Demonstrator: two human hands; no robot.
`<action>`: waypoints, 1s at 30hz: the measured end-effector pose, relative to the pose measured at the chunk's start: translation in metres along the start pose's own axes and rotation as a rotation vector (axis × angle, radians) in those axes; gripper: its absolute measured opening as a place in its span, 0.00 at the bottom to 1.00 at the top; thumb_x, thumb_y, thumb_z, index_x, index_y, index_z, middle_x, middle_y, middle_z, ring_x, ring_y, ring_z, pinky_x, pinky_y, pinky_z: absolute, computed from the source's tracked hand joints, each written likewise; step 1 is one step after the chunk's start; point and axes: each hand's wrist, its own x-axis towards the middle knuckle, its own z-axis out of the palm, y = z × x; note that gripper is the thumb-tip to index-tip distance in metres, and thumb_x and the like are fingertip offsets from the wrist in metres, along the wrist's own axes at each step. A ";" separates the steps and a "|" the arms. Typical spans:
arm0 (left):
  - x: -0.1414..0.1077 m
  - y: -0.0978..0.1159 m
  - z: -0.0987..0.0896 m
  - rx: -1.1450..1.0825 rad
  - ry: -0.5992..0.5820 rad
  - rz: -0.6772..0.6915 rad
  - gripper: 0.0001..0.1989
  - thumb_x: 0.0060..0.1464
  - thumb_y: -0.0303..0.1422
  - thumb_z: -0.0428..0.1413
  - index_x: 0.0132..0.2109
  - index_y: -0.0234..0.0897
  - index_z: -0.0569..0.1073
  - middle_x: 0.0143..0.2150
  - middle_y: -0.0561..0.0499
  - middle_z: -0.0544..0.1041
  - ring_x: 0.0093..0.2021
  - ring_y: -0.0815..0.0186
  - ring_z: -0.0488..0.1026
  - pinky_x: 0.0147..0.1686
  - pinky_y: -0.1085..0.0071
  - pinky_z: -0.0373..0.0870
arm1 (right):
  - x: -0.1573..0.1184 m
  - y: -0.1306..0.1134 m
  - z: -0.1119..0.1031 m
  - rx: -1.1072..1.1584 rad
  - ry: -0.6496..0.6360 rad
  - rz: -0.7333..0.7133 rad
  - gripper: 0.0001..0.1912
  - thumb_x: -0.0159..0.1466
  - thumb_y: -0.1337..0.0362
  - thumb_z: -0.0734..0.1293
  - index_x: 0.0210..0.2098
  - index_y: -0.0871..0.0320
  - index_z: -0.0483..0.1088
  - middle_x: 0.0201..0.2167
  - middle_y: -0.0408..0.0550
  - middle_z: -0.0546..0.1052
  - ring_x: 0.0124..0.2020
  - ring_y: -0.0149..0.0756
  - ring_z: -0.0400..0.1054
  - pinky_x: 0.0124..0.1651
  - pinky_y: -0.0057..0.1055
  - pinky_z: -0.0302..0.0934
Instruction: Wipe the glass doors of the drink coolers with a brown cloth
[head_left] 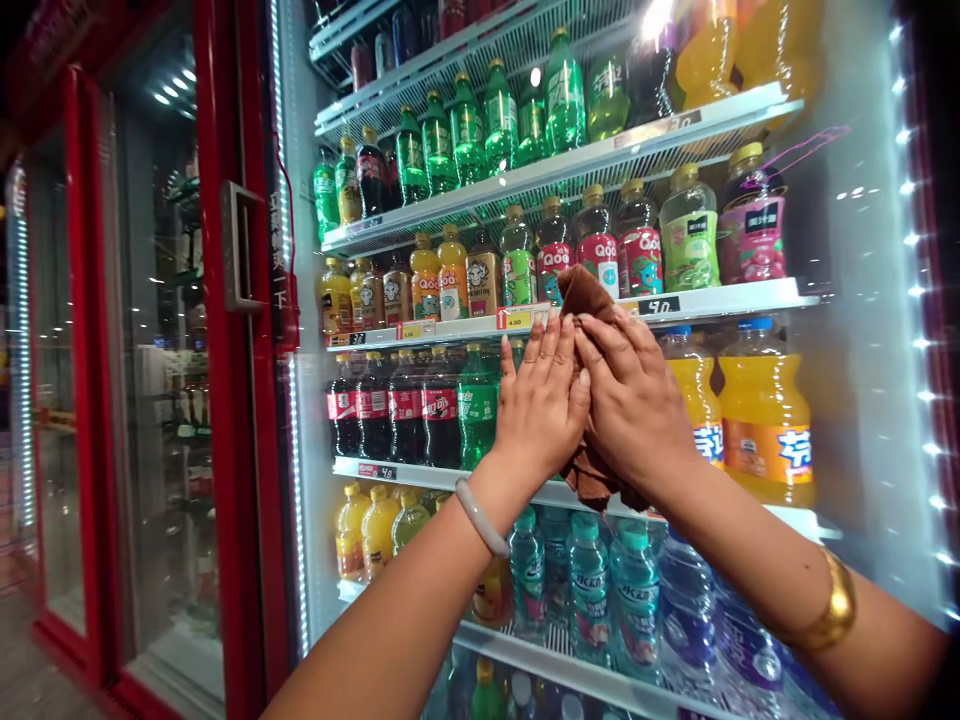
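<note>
A crumpled brown cloth (pixel 589 480) lies under my right hand (pixel 637 395), pressed against what looks like the clear front of a drinks fridge. Its fingers stretch over the cloth, which sticks out above and below them. My left hand (pixel 541 405) rests flat beside it with its fingers extended, the thumb reaching the cloth's edge. Whether any cloth lies beneath the left palm is hidden. A pale bangle (pixel 480 518) circles the left wrist, and a gold bracelet (pixel 836 600) is on the right forearm. Behind both hands is a shelf edge with price tags (pixel 517 318).
Several shelves hold bottles: green soda bottles (pixel 465 130), juice bottles (pixel 596 235), cola bottles (pixel 405 405), large orange drinks (pixel 765 420) and teal-capped bottles (pixel 589 580). At left stands a red door frame (pixel 225 400) with a metal handle (pixel 244 247). Light strips (pixel 911 240) line the fridge.
</note>
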 end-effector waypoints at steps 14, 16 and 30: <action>-0.007 -0.062 -0.021 0.032 0.071 -0.023 0.31 0.73 0.38 0.34 0.77 0.33 0.49 0.80 0.42 0.52 0.81 0.60 0.43 0.79 0.50 0.39 | 0.013 -0.030 0.015 0.088 -0.072 -0.259 0.27 0.73 0.67 0.59 0.70 0.58 0.62 0.69 0.54 0.68 0.76 0.49 0.51 0.78 0.54 0.54; -0.010 -0.071 -0.026 0.042 0.073 -0.006 0.31 0.73 0.38 0.33 0.77 0.33 0.50 0.80 0.43 0.52 0.81 0.61 0.43 0.79 0.51 0.40 | 0.016 -0.021 0.010 0.097 -0.103 -0.328 0.26 0.74 0.67 0.58 0.70 0.57 0.62 0.69 0.52 0.68 0.76 0.47 0.52 0.79 0.54 0.52; -0.016 -0.094 -0.016 0.081 0.099 -0.029 0.33 0.71 0.36 0.35 0.78 0.29 0.45 0.81 0.40 0.48 0.81 0.59 0.40 0.79 0.49 0.38 | 0.021 -0.031 0.018 0.165 -0.162 -0.339 0.23 0.75 0.64 0.57 0.67 0.55 0.67 0.67 0.50 0.71 0.75 0.45 0.54 0.77 0.52 0.57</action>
